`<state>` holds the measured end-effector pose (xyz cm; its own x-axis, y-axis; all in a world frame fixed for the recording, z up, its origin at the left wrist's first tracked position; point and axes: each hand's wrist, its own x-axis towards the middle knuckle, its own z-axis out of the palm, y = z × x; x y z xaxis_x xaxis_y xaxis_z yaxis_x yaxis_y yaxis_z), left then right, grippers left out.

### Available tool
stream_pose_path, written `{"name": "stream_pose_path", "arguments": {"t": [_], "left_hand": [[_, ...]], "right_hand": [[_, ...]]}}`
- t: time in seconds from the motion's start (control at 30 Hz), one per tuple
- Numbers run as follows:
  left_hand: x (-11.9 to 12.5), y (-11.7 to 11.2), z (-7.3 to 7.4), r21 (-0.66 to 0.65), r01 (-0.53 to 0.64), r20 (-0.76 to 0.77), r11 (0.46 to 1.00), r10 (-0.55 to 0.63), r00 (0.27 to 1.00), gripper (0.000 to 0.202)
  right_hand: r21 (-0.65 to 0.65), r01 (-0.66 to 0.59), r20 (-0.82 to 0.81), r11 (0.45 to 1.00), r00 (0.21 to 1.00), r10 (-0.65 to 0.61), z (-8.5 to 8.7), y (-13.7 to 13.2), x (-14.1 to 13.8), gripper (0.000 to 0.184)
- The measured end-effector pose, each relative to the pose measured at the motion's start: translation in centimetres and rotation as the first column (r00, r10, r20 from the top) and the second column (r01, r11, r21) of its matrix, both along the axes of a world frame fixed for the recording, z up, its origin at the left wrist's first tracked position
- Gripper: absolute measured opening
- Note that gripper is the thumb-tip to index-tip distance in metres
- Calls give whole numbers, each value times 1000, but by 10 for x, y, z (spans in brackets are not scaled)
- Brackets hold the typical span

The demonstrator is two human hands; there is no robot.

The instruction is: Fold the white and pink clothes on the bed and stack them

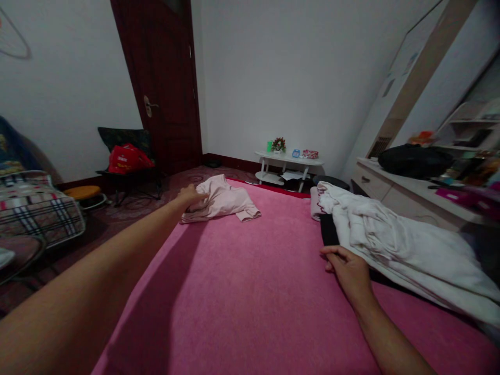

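A pale pink short-sleeved shirt lies partly folded at the far left of the pink bed cover. With my left arm stretched out, my left hand grips the shirt's left side, its fingers over the cloth. My right hand is just above the cover on the right, fingers curled together, with nothing visible in them. Beside it, a black cloth sticks out from under a heap of white clothes. How far the black cloth runs beneath the heap is hidden.
Beyond the bed stands a small white table with a plant. A white dresser holding a black bag runs along the right. Left of the bed are a chair with a red bag, an orange stool and a plaid bag.
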<state>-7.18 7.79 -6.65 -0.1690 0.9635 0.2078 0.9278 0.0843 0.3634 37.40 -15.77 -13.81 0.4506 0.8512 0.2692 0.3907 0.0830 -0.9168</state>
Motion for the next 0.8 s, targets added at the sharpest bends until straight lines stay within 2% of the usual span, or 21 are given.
{"name": "stream_pose_path", "arguments": {"t": [0.07, 0.13, 0.23, 0.3, 0.33, 0.37, 0.4, 0.43, 0.5, 0.57, 0.6, 0.63, 0.7, 0.77, 0.8], "left_hand": [[-1, 3, -16, -57, -144, 77, 988, 148, 986, 76], [-3, 6, -25, -100, -214, 139, 972, 227, 964, 70], [-1, 7, -25, -63, -163, 168, 985, 171, 971, 54], [6, 2, -17, 68, -102, 150, 993, 91, 985, 46], [10, -2, -11, 166, -10, 90, 986, -5, 996, 44], [15, -7, -6, 250, 128, -6, 960, -130, 991, 43], [19, -12, -1, 297, 289, -119, 910, -265, 957, 41], [23, -17, 3, 289, 453, -231, 843, -398, 888, 37], [27, -28, 7, 135, 699, -362, 702, -622, 694, 25], [29, -38, 6, -23, 798, -376, 603, -745, 551, 15], [29, -43, 5, -78, 810, -375, 581, -770, 516, 12], [30, -47, 5, -116, 799, -370, 590, -772, 517, 10], [32, -52, 9, -128, 713, -368, 689, -701, 611, 16], [37, -53, 17, -36, 603, -393, 797, -567, 725, 31], [40, -51, 21, 50, 558, -406, 829, -493, 769, 37]], "right_hand": [[2, -4, -3, 1000, 1000, 4, 0, 1, 0, 25], [7, -1, 3, 1000, 1000, 0, 1, 1, -2, 24], [3, 12, 13, 1000, 1000, -12, 1, 3, -4, 24], [-3, 15, 12, 1000, 1000, -15, 1, 4, -4, 24], [-6, 14, 12, 1000, 1000, -14, 1, 4, -4, 24], [-5, 12, 15, 1000, 1000, -12, 1, 4, -4, 24], [-4, 10, 20, 1000, 1000, -10, 1, 4, -4, 24], [-4, 10, 25, 1000, 1000, -10, 1, 4, -4, 24], [-9, 14, 32, 1000, 999, -14, 1, 4, -4, 24], [-19, 16, 30, 1000, 999, -15, 1, 4, -4, 23], [-22, 15, 28, 1000, 1000, -15, 1, 4, -4, 23], [-23, 16, 28, 1000, 999, -15, 0, 4, -4, 23], [-25, 19, 33, 1000, 999, -18, -1, 4, -4, 23], [-27, 19, 42, 999, 999, -18, -3, 5, -3, 23], [-29, 18, 46, 999, 999, -17, -4, 5, -2, 23]]}}
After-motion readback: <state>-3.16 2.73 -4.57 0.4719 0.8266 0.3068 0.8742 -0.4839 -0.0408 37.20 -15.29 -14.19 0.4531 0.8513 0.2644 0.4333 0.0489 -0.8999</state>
